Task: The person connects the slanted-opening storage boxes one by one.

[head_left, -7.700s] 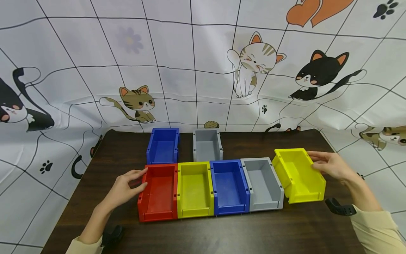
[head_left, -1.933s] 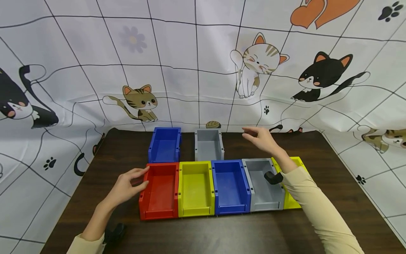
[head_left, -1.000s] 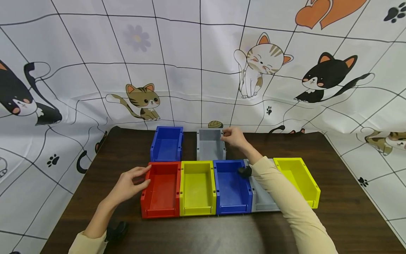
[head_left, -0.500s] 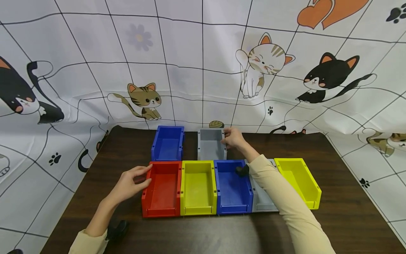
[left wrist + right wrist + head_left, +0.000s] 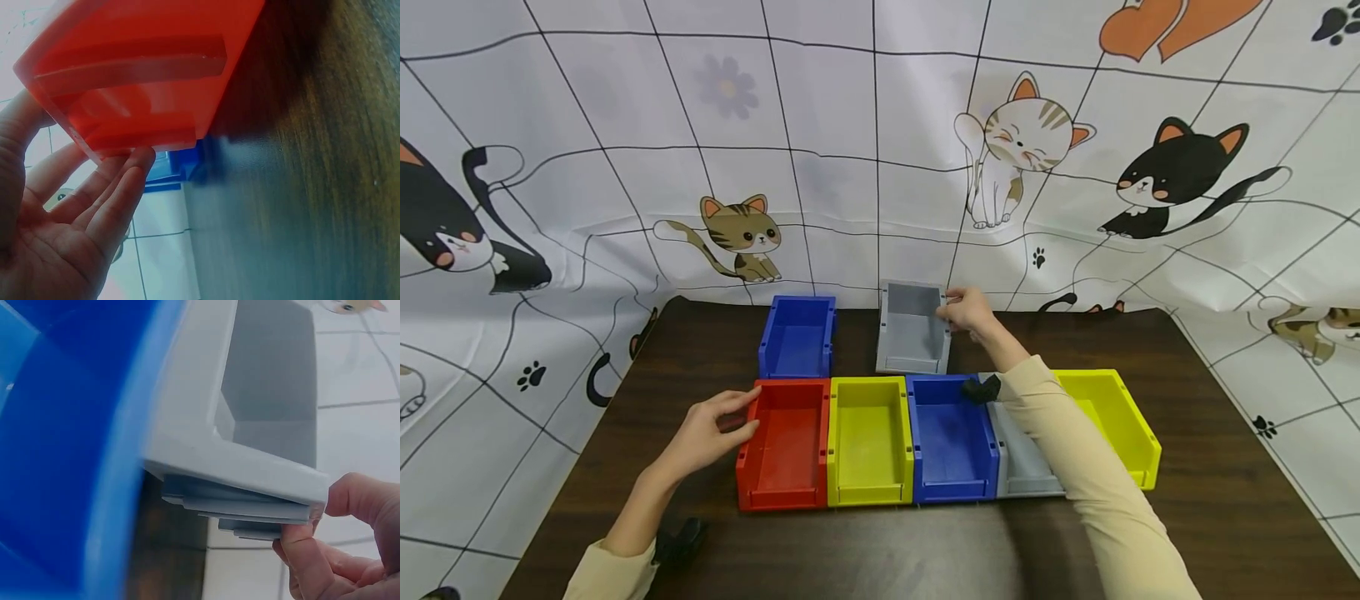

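So the right grip [image 5: 968, 312] is pinched onto the back gray bin [image 5: 913, 337], up by its rear right corner. The bin lies just left of that grip, long axis running front to back, so the hold is off to one side and pretty far from the open front. The right hand is clearly the nearer one; the left grip [image 5: 703, 433] is over at the red bin [image 5: 786, 450], thumb and forefinger apart, fingertips against its left wall, not clamped on it from what I can see.

Compared with half a second ago, the back gray bin has gone right and away, and its front lip now shows whole behind the front row. Looks lifted to me, but can't tell how much bench [image 5: 865, 550] clearance there is. Gap to the back blue bin [image 5: 797, 342] is wider. Left grip and red bin basically haven't budged.

Further out, the front row goes red, middle yellow bin [image 5: 871, 442], front blue bin [image 5: 953, 446], front gray bin [image 5: 1018, 454] partly under the right sleeve [image 5: 1093, 475], then the end yellow bin [image 5: 1127, 425].
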Tool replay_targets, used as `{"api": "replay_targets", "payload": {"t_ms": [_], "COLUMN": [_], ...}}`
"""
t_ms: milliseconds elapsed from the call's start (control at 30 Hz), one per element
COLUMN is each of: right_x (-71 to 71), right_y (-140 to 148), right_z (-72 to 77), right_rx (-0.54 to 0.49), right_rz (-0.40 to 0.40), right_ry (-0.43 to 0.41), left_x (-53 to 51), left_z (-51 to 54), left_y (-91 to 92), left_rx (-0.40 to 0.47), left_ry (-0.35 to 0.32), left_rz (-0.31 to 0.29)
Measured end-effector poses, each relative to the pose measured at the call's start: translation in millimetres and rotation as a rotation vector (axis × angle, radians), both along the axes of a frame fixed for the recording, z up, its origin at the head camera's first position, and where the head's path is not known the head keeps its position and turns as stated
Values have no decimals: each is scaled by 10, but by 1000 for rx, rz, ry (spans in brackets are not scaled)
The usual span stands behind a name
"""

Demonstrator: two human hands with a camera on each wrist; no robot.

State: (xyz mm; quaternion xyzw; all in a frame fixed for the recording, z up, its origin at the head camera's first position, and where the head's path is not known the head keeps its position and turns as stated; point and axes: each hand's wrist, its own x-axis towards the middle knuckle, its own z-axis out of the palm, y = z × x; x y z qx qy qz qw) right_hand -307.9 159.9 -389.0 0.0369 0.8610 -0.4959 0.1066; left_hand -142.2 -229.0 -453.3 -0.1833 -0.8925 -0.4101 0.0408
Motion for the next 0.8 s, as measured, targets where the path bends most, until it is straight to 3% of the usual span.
{"api": "replay_targets", "payload": {"t_ms": [200,433,800], "right_x": [10,92,326], "right_y": [189,505,1042], "right_z": [207,420,637], "right_rx": [-58,-16,43], "right_rz": [-29,-64,-30], "right_ry": [19,23,86], "left_x": [8,14,15], "left_z": [-14,-32,-18], "left_y": [1,6,-5], "left_rx": [10,22,4], "left_ry": [5,12,47], "left_rz": [-3,-10,-4]}}
